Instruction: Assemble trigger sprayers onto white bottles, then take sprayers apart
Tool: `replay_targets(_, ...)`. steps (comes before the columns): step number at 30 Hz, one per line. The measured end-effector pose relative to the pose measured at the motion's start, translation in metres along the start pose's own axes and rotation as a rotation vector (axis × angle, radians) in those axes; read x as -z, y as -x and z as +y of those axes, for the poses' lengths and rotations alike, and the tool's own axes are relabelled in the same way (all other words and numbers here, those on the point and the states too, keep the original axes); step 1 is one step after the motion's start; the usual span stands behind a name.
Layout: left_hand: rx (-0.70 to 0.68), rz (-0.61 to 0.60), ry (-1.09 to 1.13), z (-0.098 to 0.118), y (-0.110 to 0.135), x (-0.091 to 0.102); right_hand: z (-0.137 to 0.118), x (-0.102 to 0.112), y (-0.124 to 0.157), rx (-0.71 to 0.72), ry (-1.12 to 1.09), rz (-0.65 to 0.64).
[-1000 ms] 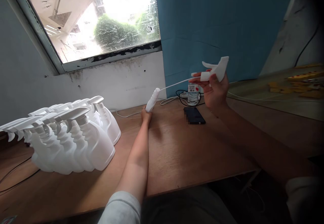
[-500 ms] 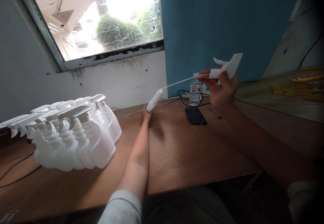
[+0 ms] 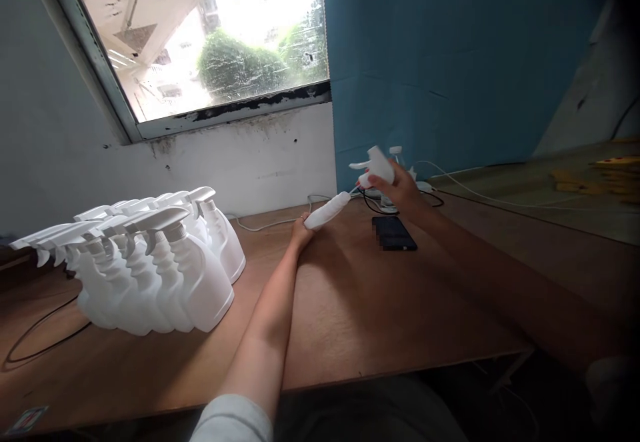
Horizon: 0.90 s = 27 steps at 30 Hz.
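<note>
The left hand (image 3: pixel 301 227) lies far out on the desk (image 3: pixel 350 309), the arm stretched straight toward 12 o'clock. Its fingers are closed round the base of a white bottle (image 3: pixel 327 210), which tilts up toward 2 o'clock with its neck pointing at the other hand. Only the back of the hand shows, so how tightly it grips cannot be told.

The right hand (image 3: pixel 400 192) is raised just above the desk at 1 o'clock from the left one. Its fingers are curled round a white sprayer (image 3: pixel 373 165), the trigger and nozzle sticking out toward 9 o'clock. The sprayer sits just beside the bottle's neck; a short stretch of its thin tube (image 3: pixel 354 191) shows between them, and the rest seems to run into the neck. Whether the collar touches the neck yet cannot be told.

At 6 o'clock from the right hand, a dark phone (image 3: pixel 394 233) lies flat on the desk. Just behind the hand, cables (image 3: pixel 373 200) coil against the blue wall (image 3: pixel 450 62), and a small water bottle stands partly hidden there.

Well off at 9 o'clock, a packed group of finished spray bottles (image 3: pixel 150 262) stands upright, triggers all pointing left. A window (image 3: pixel 210 35) fills the wall above them.
</note>
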<state>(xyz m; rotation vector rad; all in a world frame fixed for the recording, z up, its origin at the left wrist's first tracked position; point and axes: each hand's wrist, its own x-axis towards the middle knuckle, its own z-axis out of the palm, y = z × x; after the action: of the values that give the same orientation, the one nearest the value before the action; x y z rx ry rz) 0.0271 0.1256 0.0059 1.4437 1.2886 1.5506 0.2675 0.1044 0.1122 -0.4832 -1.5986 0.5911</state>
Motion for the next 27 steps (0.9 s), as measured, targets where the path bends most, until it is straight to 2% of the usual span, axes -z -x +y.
replay_targets(3, 0.008, -0.002, -0.024, -0.003, 0.014, 0.006, -0.009, -0.02, -0.006, -0.032, 0.169, -0.231)
replay_targets(6, 0.035, -0.015, -0.019, -0.001, 0.036, 0.018, -0.029, -0.039, -0.016, -0.019, 0.106, -0.349)
replay_targets(10, 0.074, -0.11, 0.033, 0.008, 0.069, 0.034, -0.052, -0.06, -0.035, -0.069, 0.041, -0.538)
replay_targets(13, 0.09, -0.189, 0.076, 0.017, 0.088, 0.043, -0.057, -0.074, -0.038, -0.121, -0.06, -0.542)
replay_targets(16, 0.103, -0.22, 0.103, 0.022, 0.098, 0.048, -0.054, -0.088, -0.028, -0.217, -0.268, -0.508)
replay_targets(19, 0.116, -0.226, 0.116, 0.025, 0.1, 0.049, -0.049, -0.1, -0.014, -0.31, -0.486, -0.537)
replay_targets(23, 0.127, -0.224, 0.12, 0.026, 0.098, 0.049, -0.041, -0.109, -0.005, -0.361, -0.727, -0.593)
replay_targets(27, 0.136, -0.223, 0.12, 0.029, 0.099, 0.048, -0.04, -0.11, -0.006, -0.328, -0.754, -0.584)
